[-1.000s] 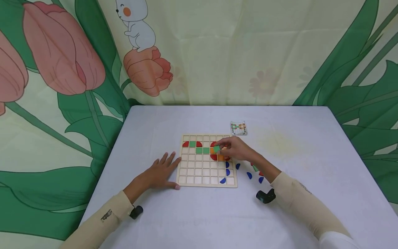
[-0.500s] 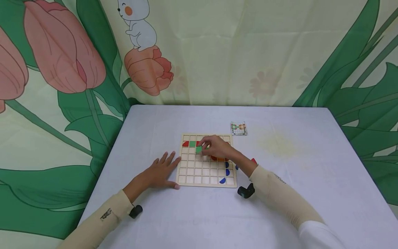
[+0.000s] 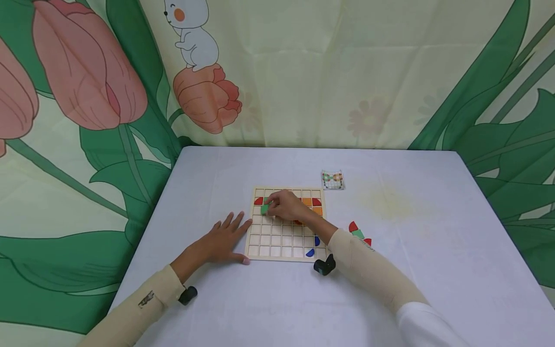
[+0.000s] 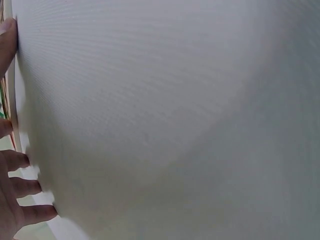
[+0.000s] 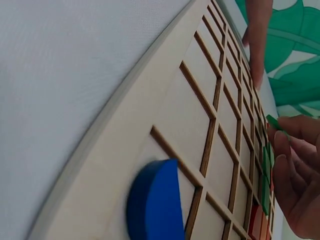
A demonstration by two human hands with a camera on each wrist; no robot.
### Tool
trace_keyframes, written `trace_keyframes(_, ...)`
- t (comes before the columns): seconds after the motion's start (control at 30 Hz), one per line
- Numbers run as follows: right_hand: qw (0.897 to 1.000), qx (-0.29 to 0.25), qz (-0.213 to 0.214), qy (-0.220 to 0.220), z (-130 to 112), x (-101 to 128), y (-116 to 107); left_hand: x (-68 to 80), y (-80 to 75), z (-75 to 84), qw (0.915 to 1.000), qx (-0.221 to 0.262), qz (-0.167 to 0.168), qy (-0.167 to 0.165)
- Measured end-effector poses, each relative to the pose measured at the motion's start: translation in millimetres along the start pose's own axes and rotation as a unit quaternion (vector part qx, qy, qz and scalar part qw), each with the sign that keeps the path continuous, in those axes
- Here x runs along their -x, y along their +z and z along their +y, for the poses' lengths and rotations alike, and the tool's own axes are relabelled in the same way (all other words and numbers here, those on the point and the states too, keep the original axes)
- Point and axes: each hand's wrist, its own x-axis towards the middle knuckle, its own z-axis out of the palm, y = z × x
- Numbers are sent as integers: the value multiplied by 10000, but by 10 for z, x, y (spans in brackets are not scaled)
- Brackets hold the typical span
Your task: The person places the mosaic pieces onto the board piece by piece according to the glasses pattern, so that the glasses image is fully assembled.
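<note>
My right hand (image 3: 288, 206) pinches a small green square tile (image 3: 264, 210) above the left part of a wooden grid board (image 3: 282, 241). In the right wrist view, the pinched tile (image 5: 275, 122) shows tilted between thumb and fingers. Red, green and orange tiles lie in the board's upper rows, partly hidden by that hand. Low on the board's right side are blue half-round pieces (image 3: 310, 252); one blue piece (image 5: 155, 205) looms large in the right wrist view. With fingers spread, my left hand (image 3: 221, 243) rests on the table against the board's left edge.
A small printed pattern card (image 3: 332, 180) lies behind the board's back right corner. Right of the board lie a loose red piece (image 3: 353, 226), a green tile (image 3: 358, 234) and another red piece (image 3: 367, 241). The right sleeve (image 3: 368, 270) covers part of the table there.
My right hand has carried the green tile leftward across the board, from the orange tiles to near the left columns. The left hand has stayed in place.
</note>
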Motion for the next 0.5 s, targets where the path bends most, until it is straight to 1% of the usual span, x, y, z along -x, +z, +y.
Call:
trace_keyframes(0.17,9992,369,154,86,-46,-72,75,22,-17,19,10000,52,26,30)
trace_keyframes(0.5,9950,914,209,341,-118,-170,165,37,-25,20,9999,38,66,66)
